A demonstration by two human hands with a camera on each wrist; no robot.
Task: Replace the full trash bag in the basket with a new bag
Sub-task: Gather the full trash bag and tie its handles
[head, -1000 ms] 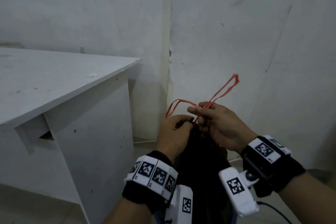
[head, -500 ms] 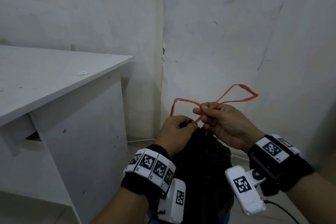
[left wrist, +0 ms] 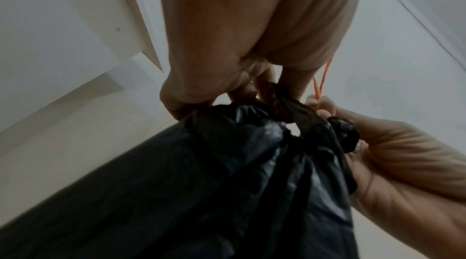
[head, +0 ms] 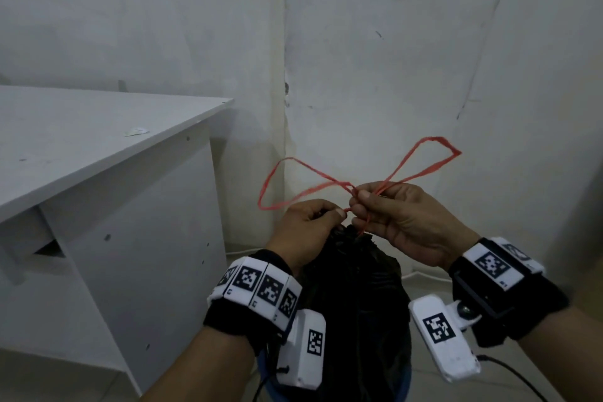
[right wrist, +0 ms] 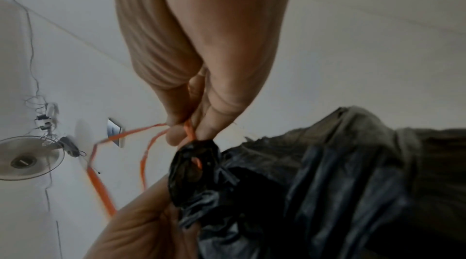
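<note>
We lose the black bag's (head: 355, 303) lower half past the head view's bottom edge; the blue rim (head: 405, 383) beneath it, perhaps the basket, barely shows behind our wrists.

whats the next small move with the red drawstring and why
Probably pull the two loops of the red drawstring apart to tighten the knot: they cross loosely above the black bag, whose gathered neck the left hand grips, while the right hand pinches the crossing.

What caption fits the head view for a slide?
Both hands, left and right, tie the red drawstring of a gathered black bag.
</note>
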